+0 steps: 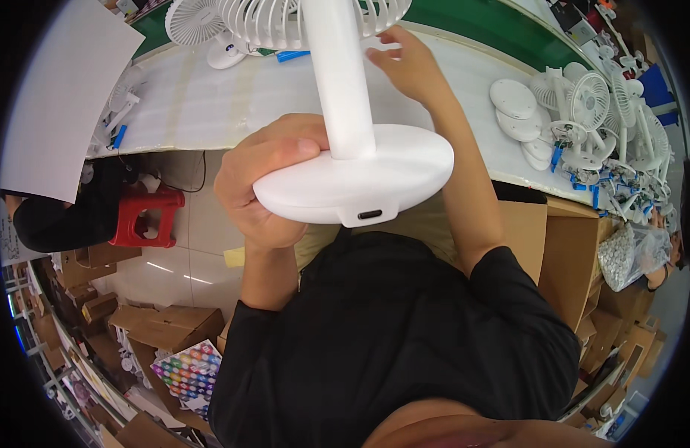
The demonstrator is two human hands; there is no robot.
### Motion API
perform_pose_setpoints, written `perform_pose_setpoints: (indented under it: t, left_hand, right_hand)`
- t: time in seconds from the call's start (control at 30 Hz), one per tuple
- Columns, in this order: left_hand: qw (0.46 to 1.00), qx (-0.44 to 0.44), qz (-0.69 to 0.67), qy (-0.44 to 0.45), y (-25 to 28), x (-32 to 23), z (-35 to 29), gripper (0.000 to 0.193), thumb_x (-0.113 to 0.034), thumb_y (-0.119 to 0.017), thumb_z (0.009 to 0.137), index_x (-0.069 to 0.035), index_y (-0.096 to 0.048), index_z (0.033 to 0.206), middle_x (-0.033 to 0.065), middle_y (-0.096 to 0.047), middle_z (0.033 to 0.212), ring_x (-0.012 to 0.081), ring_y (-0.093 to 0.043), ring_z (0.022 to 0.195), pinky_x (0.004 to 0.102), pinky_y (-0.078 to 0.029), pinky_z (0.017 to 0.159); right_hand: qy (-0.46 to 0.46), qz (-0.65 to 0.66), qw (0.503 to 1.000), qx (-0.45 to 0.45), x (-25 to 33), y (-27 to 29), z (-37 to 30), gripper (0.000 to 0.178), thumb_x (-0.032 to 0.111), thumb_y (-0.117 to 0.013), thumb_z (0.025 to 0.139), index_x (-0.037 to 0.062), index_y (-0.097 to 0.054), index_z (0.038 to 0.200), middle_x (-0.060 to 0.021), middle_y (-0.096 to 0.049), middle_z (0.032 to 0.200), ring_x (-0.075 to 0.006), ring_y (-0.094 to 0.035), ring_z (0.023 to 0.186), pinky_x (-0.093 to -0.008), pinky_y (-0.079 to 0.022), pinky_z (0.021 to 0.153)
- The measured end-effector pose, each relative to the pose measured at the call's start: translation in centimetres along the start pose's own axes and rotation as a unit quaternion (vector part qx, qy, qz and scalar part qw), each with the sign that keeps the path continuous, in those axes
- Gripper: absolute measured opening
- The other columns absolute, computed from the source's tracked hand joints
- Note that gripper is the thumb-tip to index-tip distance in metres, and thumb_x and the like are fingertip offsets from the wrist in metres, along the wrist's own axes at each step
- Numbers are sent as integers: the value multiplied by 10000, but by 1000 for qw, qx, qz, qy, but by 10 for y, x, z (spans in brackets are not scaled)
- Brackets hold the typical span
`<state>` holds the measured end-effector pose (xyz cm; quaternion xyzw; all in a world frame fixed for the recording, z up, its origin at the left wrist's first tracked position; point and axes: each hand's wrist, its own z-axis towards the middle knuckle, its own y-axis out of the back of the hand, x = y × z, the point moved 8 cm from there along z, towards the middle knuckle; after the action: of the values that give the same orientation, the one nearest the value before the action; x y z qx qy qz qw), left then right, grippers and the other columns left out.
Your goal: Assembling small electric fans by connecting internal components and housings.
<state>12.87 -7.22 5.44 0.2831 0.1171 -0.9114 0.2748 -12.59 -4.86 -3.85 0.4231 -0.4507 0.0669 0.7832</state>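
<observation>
A white desk fan [342, 82] is held up close in front of me, its round base nearest and a dark port in the base's edge. My left hand [274, 175] grips the base from the left side, thumb on top by the stem. The fan's slatted cage [259, 21] runs out of the top of the view. Just right of the stem, below the cage, is my right hand [412, 67]; its thumb and forefinger are apart, with nothing visible between them. Some of its fingertips are close to the cage.
Another white fan [195, 21] stands on the white table [203, 97], near a blue piece [291, 55]. White fans and round bases [513, 99] are heaped at right, above a plastic bag [636, 254]. A red stool [147, 220] and cardboard boxes [169, 328] stand at left.
</observation>
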Motion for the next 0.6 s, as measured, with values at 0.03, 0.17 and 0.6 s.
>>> perform_pose_setpoints:
  t: [0.03,0.17,0.6]
  left_hand:
    - [1000,3,-5,1,-2,0,1,381,-85,-745,757,-55,-581,1100,176,-678,946,398,-696,809,460,-570,713]
    - [999,9,-38,26,-12,3,1,368,-82,-730,764,-67,-585,1102,157,-680,933,385,-677,836,454,-554,732]
    - [998,34,-44,-9,-53,-2,13,194,-80,-707,775,-111,-685,966,84,-739,895,230,-497,785,309,-432,771]
  right_hand:
    - [15,35,999,-35,2,19,-8,353,180,-670,852,11,-606,1156,-153,-626,1110,-246,-640,830,-316,-533,750]
    - [77,104,981,-143,27,90,-49,247,44,-630,836,12,-633,1081,-124,-651,1044,-208,-636,802,-287,-523,737]
    - [490,-33,859,-144,142,133,-138,257,-88,-686,735,53,-664,950,-96,-683,955,-181,-611,782,-256,-510,695]
